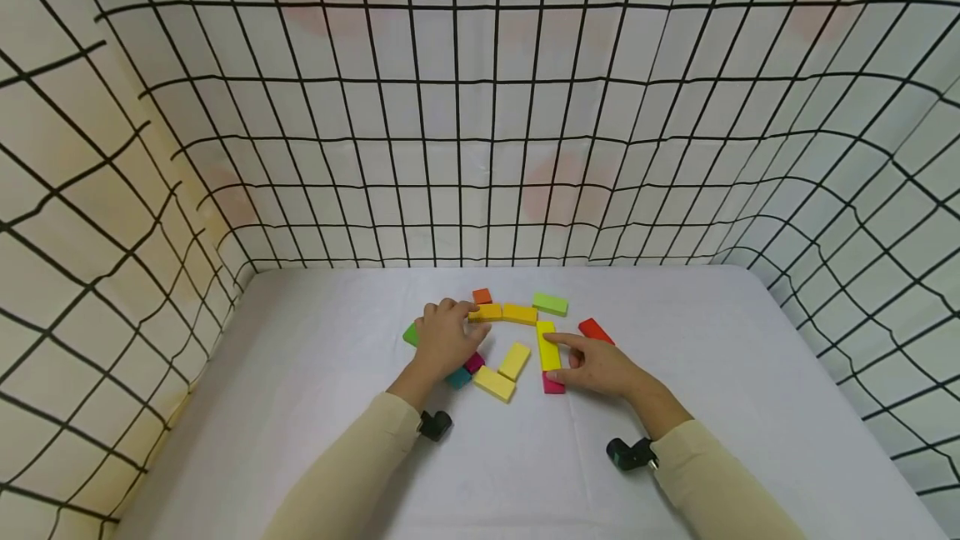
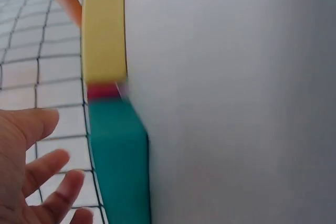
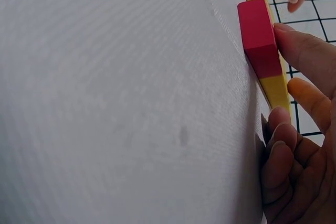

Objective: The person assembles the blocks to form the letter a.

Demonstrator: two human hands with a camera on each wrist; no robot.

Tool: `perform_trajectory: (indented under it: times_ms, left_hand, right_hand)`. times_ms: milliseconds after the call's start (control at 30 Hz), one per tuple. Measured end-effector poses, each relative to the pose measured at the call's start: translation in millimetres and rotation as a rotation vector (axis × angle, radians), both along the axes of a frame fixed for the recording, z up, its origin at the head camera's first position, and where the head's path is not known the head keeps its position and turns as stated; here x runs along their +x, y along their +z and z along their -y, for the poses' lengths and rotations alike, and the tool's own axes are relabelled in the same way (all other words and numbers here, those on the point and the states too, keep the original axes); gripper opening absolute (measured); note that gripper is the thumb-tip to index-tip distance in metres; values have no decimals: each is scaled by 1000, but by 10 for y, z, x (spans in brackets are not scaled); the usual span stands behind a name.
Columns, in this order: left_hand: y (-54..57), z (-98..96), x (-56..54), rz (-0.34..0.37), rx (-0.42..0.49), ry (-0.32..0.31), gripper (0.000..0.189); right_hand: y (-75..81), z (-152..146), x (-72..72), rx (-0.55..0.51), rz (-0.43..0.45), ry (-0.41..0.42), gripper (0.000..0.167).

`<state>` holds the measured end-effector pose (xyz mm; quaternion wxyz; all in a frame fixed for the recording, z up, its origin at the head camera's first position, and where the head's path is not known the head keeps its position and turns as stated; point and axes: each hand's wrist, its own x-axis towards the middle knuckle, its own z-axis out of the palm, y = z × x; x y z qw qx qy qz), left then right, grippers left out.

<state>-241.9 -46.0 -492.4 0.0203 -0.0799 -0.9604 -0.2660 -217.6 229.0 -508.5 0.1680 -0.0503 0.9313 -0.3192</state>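
My right hand [image 1: 600, 367] has its index finger and thumb spread along a bright yellow block [image 1: 548, 348] and a pink block [image 1: 553, 386] set end to end. In the right wrist view, the thumb touches the pink block's edge and the index fingertip is at the yellow one. My left hand [image 1: 444, 338] hovers at the left of the blocks, fingers loosely bent and holding nothing, its fingertips beside an orange-yellow block [image 1: 487, 313]. Partly under that hand lie a teal block [image 1: 459, 377], a magenta block [image 1: 474, 362] and a green block [image 1: 410, 335].
Two pale yellow blocks [image 1: 494, 384] lie between the hands. Farther back are another orange-yellow block [image 1: 520, 314], an orange block [image 1: 482, 296] and a light green block [image 1: 551, 303]. A red block [image 1: 596, 331] sits beyond the right hand. Black wire mesh [image 1: 491, 140] encloses the white table [image 1: 525, 473].
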Motion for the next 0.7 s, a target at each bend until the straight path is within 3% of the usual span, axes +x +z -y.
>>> perform_trajectory:
  times_ms: [200,300,467,700]
  left_hand:
    - [-1,-126,218,5,-3,-159,35]
    - [11,-188,323,14,13,-210,36]
    - [-18,-253,445,33,33,-208,48]
    - [-153,-320,513,33,61,-157,55]
  right_hand:
    - [16,-12,4,-4,1,9,73]
    - [13,-15,4,-7,-6,12,72]
    - [-3,-10,1,-10,-12,11,70]
    - [-19,-11,-7,-10,-15,5,70]
